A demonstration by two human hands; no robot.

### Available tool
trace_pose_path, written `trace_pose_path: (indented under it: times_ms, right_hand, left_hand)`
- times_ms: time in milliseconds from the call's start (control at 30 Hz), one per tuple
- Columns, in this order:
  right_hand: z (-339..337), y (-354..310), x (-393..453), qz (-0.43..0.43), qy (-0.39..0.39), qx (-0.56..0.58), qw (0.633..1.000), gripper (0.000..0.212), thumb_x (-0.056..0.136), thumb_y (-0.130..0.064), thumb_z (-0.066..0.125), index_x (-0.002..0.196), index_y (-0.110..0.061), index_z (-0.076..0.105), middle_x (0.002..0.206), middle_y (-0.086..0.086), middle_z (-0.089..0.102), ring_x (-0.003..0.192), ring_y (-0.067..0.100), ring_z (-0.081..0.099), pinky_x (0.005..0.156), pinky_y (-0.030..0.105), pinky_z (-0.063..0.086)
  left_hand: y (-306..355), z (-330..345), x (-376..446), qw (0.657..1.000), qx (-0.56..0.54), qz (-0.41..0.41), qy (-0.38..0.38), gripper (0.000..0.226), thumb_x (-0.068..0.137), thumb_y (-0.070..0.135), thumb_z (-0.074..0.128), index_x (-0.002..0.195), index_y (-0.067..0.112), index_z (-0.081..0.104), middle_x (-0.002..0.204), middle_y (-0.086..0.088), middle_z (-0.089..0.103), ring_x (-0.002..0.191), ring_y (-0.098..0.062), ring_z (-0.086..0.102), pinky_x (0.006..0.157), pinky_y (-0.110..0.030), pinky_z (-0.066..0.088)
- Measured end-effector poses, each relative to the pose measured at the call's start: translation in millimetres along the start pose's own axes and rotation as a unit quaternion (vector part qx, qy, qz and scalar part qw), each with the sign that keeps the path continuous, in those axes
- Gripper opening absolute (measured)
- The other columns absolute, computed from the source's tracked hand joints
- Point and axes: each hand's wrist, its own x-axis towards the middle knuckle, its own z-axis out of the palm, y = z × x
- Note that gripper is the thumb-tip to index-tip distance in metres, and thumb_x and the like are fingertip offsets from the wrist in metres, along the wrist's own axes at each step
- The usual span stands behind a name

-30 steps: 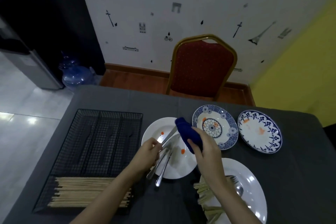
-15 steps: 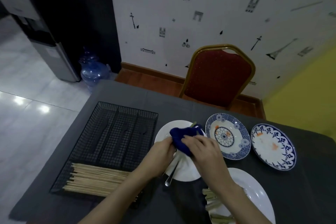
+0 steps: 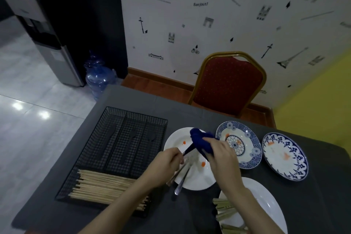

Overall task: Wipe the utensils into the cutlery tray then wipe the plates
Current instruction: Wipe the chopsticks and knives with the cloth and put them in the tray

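Note:
My left hand [image 3: 167,163] grips the handle of a metal utensil above the white plate [image 3: 199,182]. My right hand [image 3: 221,155] holds a dark blue cloth [image 3: 201,141] wrapped round that utensil's far end, which is hidden. Two more metal utensils [image 3: 182,180] lie on the white plate, handles over its near rim, among orange food spots. The black wire cutlery tray [image 3: 121,144] stands to the left, with a bundle of wooden chopsticks [image 3: 102,186] across its near compartment. Two blue patterned plates [image 3: 248,150] [image 3: 284,156] sit to the right.
A second white plate [image 3: 266,203] near the front holds pale green sticks. The table has a dark grey cloth [image 3: 322,205]. A red chair [image 3: 228,81] stands behind the table. A blue water jug [image 3: 98,76] and a dispenser [image 3: 49,43] stand on the floor at left.
The cloth has gone from the utensil's near part out to its far end, and my right hand has moved away from the left along it. The view has shifted left.

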Motion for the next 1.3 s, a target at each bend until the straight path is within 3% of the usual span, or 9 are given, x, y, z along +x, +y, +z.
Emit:
trace_pose_path:
  times_ms: [167, 300, 467, 633, 800, 1000, 1133, 1300]
  right_hand:
    - [4.1, -25.4, -13.1, -0.138, -0.002, -0.026, 0.99, 0.038, 0.076, -0.014, 0.063, 0.113, -0.022, 0.059, 0.107, -0.011, 0.065, 0.097, 0.013, 0.054, 0.078, 0.029, 0.038]
    - [1.3, -10.6, -1.4, -0.028, -0.001, -0.02, 0.999, 0.051, 0.069, -0.008, 0.079, 0.112, -0.024, 0.058, 0.103, -0.01, 0.066, 0.094, 0.016, 0.058, 0.073, 0.035, 0.043]
    - [-1.1, -30.8, -27.1, -0.133, -0.002, 0.003, 0.991, 0.057, 0.063, -0.008, 0.08, 0.114, -0.021, 0.058, 0.106, -0.009, 0.064, 0.096, 0.013, 0.052, 0.079, 0.027, 0.037]
    - [-12.3, -4.8, -9.3, -0.01, 0.041, -0.012, 0.999, 0.052, 0.067, -0.005, 0.08, 0.114, -0.017, 0.061, 0.099, 0.0, 0.066, 0.093, 0.022, 0.06, 0.078, 0.035, 0.044]
    - [-2.8, -37.9, -23.9, -0.152, 0.055, -0.037, 0.986, 0.049, 0.067, -0.008, 0.075, 0.111, -0.019, 0.057, 0.102, -0.006, 0.066, 0.092, 0.016, 0.053, 0.077, 0.028, 0.036]
    - [-5.3, -22.3, -19.0, -0.155, 0.046, -0.037, 0.986, 0.054, 0.063, -0.007, 0.082, 0.111, -0.018, 0.06, 0.101, -0.007, 0.066, 0.093, 0.016, 0.054, 0.079, 0.028, 0.038]
    - [-7.2, -12.7, -9.0, -0.09, 0.018, -0.011, 0.996, 0.055, 0.068, -0.007, 0.079, 0.117, -0.021, 0.058, 0.101, -0.005, 0.064, 0.099, 0.015, 0.053, 0.084, 0.025, 0.034]
    - [-10.9, -8.1, 0.5, -0.075, -0.001, -0.038, 0.996, 0.045, 0.074, -0.009, 0.076, 0.114, -0.019, 0.061, 0.097, -0.005, 0.065, 0.097, 0.017, 0.056, 0.08, 0.033, 0.042]
  left_hand:
    - [1.9, 2.5, -1.6, 0.999, -0.04, -0.011, -0.008, 0.024, 0.098, 0.016, 0.041, 0.087, 0.011, 0.062, 0.068, 0.004, 0.06, 0.056, -0.007, 0.052, 0.055, -0.025, 0.045]
    - [-2.7, 2.9, -10.4, 0.999, -0.039, -0.019, -0.023, 0.026, 0.097, 0.016, 0.042, 0.084, 0.01, 0.064, 0.059, 0.006, 0.055, 0.048, -0.008, 0.05, 0.05, -0.022, 0.041]
    - [0.5, 4.6, -9.0, 0.989, -0.141, -0.035, -0.039, 0.026, 0.098, 0.012, 0.042, 0.086, 0.003, 0.062, 0.054, 0.004, 0.049, 0.048, -0.013, 0.043, 0.05, -0.031, 0.037]
    - [6.0, 2.2, -15.2, 0.984, -0.165, -0.043, -0.048, 0.028, 0.098, 0.013, 0.043, 0.082, 0.004, 0.063, 0.047, 0.009, 0.042, 0.045, -0.009, 0.036, 0.047, -0.027, 0.032]
    - [12.5, 1.5, -16.1, 0.977, -0.198, -0.057, -0.059, 0.026, 0.099, 0.009, 0.039, 0.093, -0.005, 0.061, 0.054, 0.003, 0.043, 0.047, -0.009, 0.036, 0.046, -0.024, 0.032]
    - [13.5, -0.6, -26.9, 0.979, -0.19, -0.058, -0.055, 0.028, 0.1, 0.01, 0.039, 0.093, -0.003, 0.062, 0.056, 0.002, 0.041, 0.047, -0.008, 0.036, 0.045, -0.021, 0.032]
    - [17.2, -1.5, -29.3, 0.977, -0.199, -0.052, -0.051, 0.029, 0.1, 0.009, 0.037, 0.086, 0.002, 0.061, 0.053, 0.005, 0.038, 0.045, -0.007, 0.032, 0.044, -0.02, 0.028]
    - [15.4, -3.8, -33.5, 0.983, -0.172, -0.039, -0.05, 0.03, 0.1, 0.011, 0.038, 0.087, -0.002, 0.062, 0.05, 0.008, 0.04, 0.044, -0.005, 0.034, 0.044, -0.019, 0.03]
